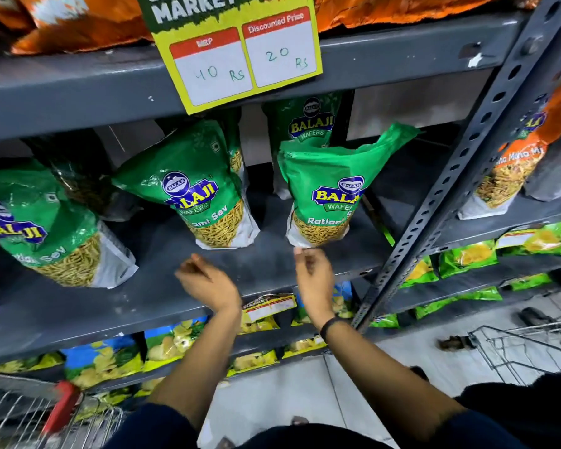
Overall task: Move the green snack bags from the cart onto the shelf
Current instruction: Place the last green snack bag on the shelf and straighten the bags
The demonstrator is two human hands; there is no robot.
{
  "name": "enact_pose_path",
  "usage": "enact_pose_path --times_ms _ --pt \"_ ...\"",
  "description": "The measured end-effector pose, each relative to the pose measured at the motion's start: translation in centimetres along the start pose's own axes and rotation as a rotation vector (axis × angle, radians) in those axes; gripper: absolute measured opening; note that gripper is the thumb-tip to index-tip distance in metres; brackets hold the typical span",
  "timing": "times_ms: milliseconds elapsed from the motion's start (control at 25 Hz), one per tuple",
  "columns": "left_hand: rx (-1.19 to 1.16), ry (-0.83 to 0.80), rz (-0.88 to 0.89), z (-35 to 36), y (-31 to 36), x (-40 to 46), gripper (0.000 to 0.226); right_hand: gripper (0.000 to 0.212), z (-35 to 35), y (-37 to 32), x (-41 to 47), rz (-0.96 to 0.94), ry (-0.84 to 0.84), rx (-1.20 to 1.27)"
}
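Note:
Green Balaji snack bags stand upright on the grey shelf (162, 254): one at the left (42, 225), one in the middle (191, 186), one at the right (331, 186), with another (308, 121) behind it. My left hand (204, 280) hovers over the shelf's front, below the middle bag, fingers loosely curled and holding nothing. My right hand (314, 273) is just under the bottom edge of the right bag, fingers apart and apart from the bag. The cart (23, 413) with a red handle shows at the bottom left.
A yellow price sign (240, 56) hangs from the upper shelf edge. A perforated grey upright (460, 176) stands to the right. Orange bags (512, 170) fill the neighbouring bay, yellow and green packets the lower shelves. A second wire cart (531, 345) stands at the right.

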State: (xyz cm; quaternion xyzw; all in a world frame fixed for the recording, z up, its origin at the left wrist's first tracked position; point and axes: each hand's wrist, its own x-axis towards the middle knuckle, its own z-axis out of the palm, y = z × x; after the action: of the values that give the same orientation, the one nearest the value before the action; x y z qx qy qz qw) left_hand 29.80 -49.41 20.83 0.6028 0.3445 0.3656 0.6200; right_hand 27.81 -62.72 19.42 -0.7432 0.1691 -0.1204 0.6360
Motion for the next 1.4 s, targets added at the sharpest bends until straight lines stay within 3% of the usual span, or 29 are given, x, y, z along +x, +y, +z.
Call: enact_pose_path --times_ms 40,120,240,360,480,760,920,1200,1320,1400 --pt "-0.045 0.015 -0.008 -0.2 0.3 1.7 0.02 0.015 1.1 -0.1 0.1 0.002 -0.113 -0.04" --pt "-0.046 -0.116 -0.138 0.5 1.0 5.1 0.024 0.041 3.3 -1.6 1.2 -0.022 -0.326 -0.078" --pt "-0.036 -0.479 -0.337 2.0 0.8 9.3 0.078 0.084 6.4 -4.8 3.9 -0.072 -0.549 -0.157" --pt "-0.09 -0.733 -0.286 2.4 2.2 9.6 0.061 0.09 7.8 -6.7 6.1 -0.055 -0.639 -0.167" --pt "-0.098 -0.787 -0.254 2.1 3.4 8.2 0.061 0.091 8.2 -6.6 6.3 -0.033 -0.639 -0.121" --pt "-0.043 -0.624 -0.29 -0.1 1.6 7.7 0.063 0.096 8.6 -5.0 3.0 -0.062 -0.629 -0.076" --pt "-0.05 -0.582 -0.297 -0.1 1.4 7.5 0.064 0.107 8.3 -4.8 1.3 -0.033 -0.511 -0.12" --pt "-0.04 -0.446 -0.207 -1.3 -0.6 7.7 0.064 0.079 5.8 -2.6 -1.3 -0.114 -0.402 -0.05" --pt "0.016 -0.217 -0.064 -3.4 -1.6 8.3 0.05 0.042 6.7 -2.9 -2.1 -0.237 -0.234 -0.041" --pt "0.047 -0.015 0.021 -5.7 -2.0 9.7 0.047 0.029 7.8 -3.2 -3.3 -0.317 -0.251 -0.067"
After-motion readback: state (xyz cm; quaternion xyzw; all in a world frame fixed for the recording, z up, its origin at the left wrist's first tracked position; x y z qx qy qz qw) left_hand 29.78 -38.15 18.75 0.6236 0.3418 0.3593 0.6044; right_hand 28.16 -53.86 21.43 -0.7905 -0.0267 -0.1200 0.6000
